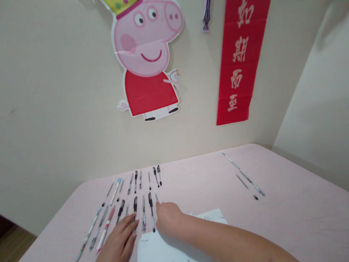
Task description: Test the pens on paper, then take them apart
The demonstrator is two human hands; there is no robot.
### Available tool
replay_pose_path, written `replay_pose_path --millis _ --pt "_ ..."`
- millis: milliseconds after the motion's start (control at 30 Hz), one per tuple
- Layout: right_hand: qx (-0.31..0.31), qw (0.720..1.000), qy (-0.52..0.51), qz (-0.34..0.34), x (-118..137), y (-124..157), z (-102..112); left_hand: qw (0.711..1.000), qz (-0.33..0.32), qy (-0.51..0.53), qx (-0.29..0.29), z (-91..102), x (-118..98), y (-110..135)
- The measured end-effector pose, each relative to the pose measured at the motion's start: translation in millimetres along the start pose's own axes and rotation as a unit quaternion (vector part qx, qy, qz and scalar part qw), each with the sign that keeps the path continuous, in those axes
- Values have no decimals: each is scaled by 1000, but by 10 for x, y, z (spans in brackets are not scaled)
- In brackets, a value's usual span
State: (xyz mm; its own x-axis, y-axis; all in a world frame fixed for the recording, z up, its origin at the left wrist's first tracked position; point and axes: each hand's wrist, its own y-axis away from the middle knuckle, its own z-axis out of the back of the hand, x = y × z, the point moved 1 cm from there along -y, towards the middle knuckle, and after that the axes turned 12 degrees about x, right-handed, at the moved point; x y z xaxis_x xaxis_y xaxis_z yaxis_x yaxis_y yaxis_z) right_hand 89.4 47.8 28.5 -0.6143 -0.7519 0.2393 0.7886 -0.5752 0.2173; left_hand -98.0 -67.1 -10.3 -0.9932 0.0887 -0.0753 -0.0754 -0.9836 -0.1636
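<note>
Two rows of pens lie on the pink tabletop (pixel 279 221), most of them roughly side by side. My left hand (pixel 118 242) is flat with fingers stretched out, its fingertips over the lower end of a black-capped pen (pixel 135 204) in the near row. At the right end of that row my right hand (pixel 168 218) is closed, fingers bent down around a slim pen (pixel 156 197) whose upper end alone shows. Just left of it lies another black-capped pen (pixel 151 204). Under my right forearm is a white sheet of paper (pixel 148 251) with handwritten marks.
Farther right on the table lie a long pale pen (pixel 252 183) and a thinner dark-tipped one (pixel 247 186). Behind the table stands a wall (pixel 58 96) with a cartoon pig cutout (pixel 151 92), a purple strap (pixel 207 11) and a red banner (pixel 239 71).
</note>
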Motion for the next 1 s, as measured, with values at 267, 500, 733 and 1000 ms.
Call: replay_pose_path --millis 267,500,733,1000 --pt "0 1000 -29 -13 35 34 3 1000 4 28 2 -36 25 11" --pt "-86 991 -66 -74 -491 1 276 1000 4 24 -2 -16 11 5" --pt "-142 938 -60 -310 -1896 187 649 1000 9 28 -2 4 -4 -3" --pt "-107 872 -51 -476 -2986 783 650 999 11 33 5 4 -9 -6"
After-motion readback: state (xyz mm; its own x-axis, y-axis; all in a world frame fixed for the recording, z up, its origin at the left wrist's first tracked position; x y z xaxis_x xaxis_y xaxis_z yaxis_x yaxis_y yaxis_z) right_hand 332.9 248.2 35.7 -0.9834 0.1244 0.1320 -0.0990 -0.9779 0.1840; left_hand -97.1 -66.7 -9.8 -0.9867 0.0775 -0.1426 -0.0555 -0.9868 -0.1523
